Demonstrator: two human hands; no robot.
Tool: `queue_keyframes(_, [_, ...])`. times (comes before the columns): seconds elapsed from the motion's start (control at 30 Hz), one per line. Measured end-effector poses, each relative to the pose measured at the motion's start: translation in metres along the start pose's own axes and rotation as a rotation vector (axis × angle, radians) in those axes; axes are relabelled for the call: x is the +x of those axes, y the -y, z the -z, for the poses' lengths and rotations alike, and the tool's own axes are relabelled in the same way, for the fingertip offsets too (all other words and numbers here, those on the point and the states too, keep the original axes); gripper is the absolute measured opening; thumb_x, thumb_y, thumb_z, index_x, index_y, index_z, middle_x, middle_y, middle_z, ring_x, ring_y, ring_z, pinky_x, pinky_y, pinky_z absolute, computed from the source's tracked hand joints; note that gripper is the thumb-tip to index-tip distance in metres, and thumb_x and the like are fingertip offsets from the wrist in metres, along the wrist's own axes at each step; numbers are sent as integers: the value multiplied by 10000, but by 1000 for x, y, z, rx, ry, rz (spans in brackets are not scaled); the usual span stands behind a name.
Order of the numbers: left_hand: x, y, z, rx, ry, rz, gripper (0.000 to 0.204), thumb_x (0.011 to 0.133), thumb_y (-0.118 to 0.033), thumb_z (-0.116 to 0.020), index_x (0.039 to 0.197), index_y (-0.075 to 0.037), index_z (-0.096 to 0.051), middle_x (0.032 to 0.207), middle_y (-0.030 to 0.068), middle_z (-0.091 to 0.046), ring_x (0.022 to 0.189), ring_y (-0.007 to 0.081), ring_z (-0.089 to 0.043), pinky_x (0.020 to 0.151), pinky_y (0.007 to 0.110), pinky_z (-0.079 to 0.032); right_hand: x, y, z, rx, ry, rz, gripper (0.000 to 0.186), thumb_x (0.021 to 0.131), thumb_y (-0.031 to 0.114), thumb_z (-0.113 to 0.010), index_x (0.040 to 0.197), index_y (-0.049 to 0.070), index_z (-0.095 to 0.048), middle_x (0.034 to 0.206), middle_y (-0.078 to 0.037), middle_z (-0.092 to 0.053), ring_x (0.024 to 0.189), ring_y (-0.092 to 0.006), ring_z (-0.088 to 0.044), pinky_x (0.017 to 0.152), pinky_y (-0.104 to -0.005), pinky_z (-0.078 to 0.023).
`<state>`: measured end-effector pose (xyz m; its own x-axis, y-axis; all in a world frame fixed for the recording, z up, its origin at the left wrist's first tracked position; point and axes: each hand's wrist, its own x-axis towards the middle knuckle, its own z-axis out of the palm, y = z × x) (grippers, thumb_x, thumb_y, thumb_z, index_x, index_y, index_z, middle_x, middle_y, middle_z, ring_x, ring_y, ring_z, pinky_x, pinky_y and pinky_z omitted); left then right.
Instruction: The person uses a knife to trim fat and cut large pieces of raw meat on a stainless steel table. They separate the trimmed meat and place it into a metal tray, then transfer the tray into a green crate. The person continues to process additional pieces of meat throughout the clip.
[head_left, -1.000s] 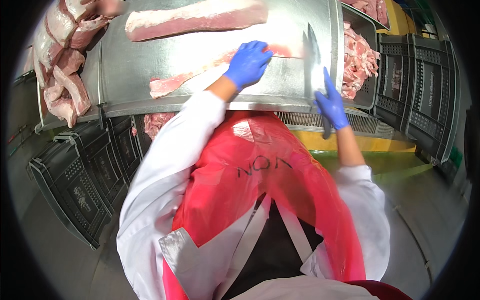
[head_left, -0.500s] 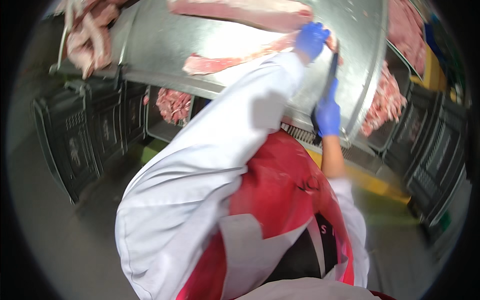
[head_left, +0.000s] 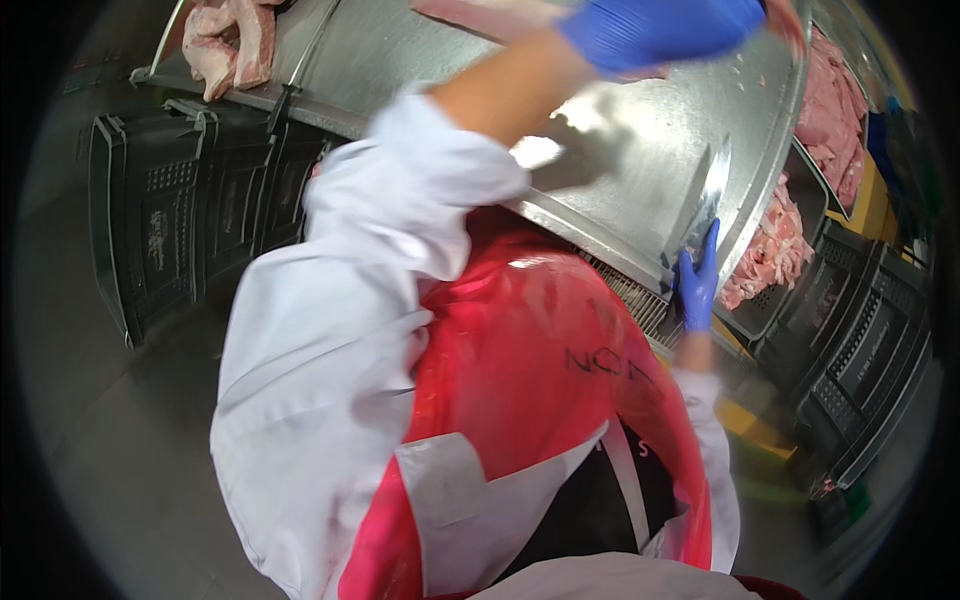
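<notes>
My left hand (head_left: 665, 32), in a blue glove, is raised over the far part of the steel table. Its fingers are closed round a strip of raw meat (head_left: 785, 24), which shows past the fingertips at the table's right rim. The grip itself is partly blurred and cut off by the upper edge. My right hand (head_left: 697, 280), gloved in blue too, is closed on the handle of a knife (head_left: 716, 180) by the near right rim. The blade points away from me, low over the steel. Behind my left wrist lies a long slab of meat (head_left: 470, 20), partly covered.
The steel table (head_left: 650, 150) has a raised rim. To its right sit a black crate (head_left: 748, 312) of meat trimmings (head_left: 775, 250) and a container of larger pink meat (head_left: 830, 120). More meat (head_left: 228, 45) lies far left. Black crates (head_left: 150, 220) stand left, others (head_left: 865, 340) right.
My left hand has risen from the table and come closer, taking the strip of meat rightward. My right hand has drawn the knife back, nearer and slightly right. The view has shifted.
</notes>
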<state>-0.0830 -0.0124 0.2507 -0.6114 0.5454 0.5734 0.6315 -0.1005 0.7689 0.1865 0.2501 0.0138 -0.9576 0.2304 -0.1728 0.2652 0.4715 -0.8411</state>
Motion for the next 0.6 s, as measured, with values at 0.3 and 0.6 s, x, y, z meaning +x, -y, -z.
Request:
queue_keyframes(0.3, [-257, 19, 169, 217, -434, 755, 394, 956, -172, -608, 1275, 36, -508, 1081, 132, -662, 888, 240, -663, 807, 359, -553, 27, 64, 7, 27, 59, 53, 860, 917, -2, -550, 1621, 274, -142, 755, -18, -651, 568, -92, -553, 534, -263, -486])
queue_keyframes(0.6, [-268, 121, -15, 923, 25, 519, 534, 811, -222, -681, 1262, 19, -524, 1174, 246, -559, 1127, 399, -543, 982, 517, -429, 29, 98, -58, -361, 450, 213, 735, 949, 154, -555, 1595, 219, -210, 862, -303, -664, 749, -490, -652, 695, -513, -511])
